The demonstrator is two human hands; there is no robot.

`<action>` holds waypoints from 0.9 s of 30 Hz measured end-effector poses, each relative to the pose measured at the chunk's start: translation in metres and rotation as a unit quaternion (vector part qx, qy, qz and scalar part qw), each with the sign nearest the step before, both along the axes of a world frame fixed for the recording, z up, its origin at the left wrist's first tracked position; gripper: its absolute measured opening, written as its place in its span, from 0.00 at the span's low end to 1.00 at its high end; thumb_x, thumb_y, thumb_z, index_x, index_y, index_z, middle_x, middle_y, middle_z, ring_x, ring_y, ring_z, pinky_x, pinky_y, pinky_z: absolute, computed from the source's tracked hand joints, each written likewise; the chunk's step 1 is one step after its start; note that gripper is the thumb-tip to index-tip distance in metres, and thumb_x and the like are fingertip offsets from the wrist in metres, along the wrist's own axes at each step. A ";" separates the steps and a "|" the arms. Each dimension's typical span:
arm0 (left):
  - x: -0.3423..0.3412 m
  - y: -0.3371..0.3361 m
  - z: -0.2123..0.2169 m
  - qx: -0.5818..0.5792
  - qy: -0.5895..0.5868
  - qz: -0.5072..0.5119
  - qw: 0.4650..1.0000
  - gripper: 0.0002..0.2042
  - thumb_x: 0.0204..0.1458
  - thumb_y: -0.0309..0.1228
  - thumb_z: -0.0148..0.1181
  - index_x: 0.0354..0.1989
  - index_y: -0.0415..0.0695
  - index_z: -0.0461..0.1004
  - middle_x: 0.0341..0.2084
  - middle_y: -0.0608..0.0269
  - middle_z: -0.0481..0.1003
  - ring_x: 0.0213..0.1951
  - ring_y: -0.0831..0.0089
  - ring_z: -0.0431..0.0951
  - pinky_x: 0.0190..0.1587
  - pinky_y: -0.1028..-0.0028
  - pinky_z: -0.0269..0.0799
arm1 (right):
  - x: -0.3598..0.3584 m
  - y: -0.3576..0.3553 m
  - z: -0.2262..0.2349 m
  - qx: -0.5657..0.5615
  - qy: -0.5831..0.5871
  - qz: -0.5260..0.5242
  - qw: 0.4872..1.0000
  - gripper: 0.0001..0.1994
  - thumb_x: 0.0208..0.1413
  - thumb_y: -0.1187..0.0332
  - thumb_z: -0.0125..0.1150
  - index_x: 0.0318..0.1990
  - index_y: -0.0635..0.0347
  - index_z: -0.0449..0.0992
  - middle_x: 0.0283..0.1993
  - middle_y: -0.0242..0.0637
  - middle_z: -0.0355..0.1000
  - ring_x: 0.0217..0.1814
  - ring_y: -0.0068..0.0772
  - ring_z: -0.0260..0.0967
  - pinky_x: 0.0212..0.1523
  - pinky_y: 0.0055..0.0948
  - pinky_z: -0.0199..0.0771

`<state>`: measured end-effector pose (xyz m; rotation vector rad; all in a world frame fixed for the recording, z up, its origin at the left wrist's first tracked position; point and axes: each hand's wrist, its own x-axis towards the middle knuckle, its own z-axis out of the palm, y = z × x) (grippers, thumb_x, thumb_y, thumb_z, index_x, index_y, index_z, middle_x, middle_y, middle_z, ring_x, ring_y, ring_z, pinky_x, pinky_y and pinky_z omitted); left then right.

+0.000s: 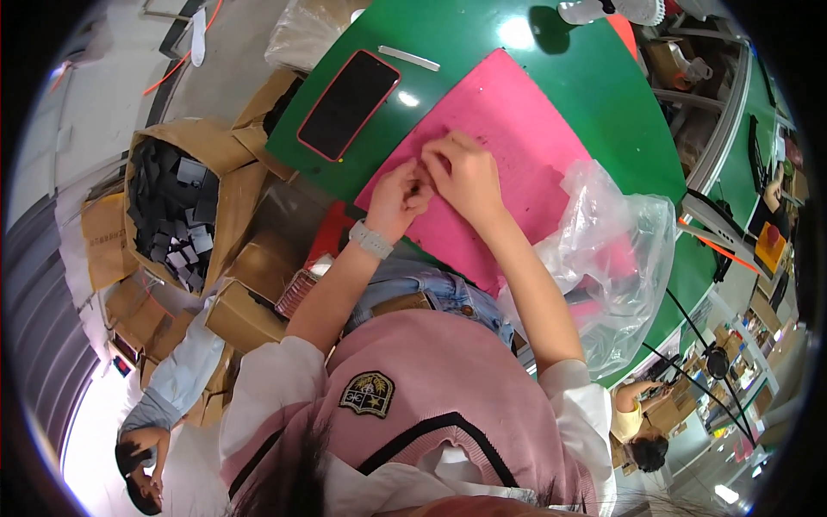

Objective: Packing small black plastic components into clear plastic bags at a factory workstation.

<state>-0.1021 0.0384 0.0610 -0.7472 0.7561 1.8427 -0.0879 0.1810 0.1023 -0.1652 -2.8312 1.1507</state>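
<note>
Both hands meet over the near left part of a pink sheet (pixel 525 129) lying on the green table. My left hand (pixel 401 198), with a pale watch (pixel 371 239) on its wrist, has its fingers curled inward. Against its fingertips, my right hand (pixel 466 175) bends its fingers in a pinch. Whatever is between them is too small or too hidden to make out. A few tiny dark specks dot the pink sheet near the hands. Beside my right forearm, a clear plastic bag (pixel 616 258) lies crumpled over the sheet's right corner.
A dark-screened phone with a red edge (pixel 349 105) and a thin whitish strip (pixel 409 58) lie on the green table (pixel 431 21). At left stands a cardboard box (pixel 237 185) full of black pieces (pixel 177 211). Other people (pixel 642 422) sit farther off.
</note>
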 end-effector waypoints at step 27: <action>-0.039 -0.032 0.011 -0.110 0.169 0.000 0.979 0.11 0.55 0.32 0.45 0.32 0.37 0.70 0.12 0.70 0.57 0.14 0.82 0.54 0.17 0.81 0.47 | 0.104 0.037 0.011 0.235 -0.056 -0.239 0.940 0.14 0.38 0.76 0.56 0.37 0.62 0.72 0.32 0.45 0.68 0.33 0.46 0.69 0.30 0.39 0.72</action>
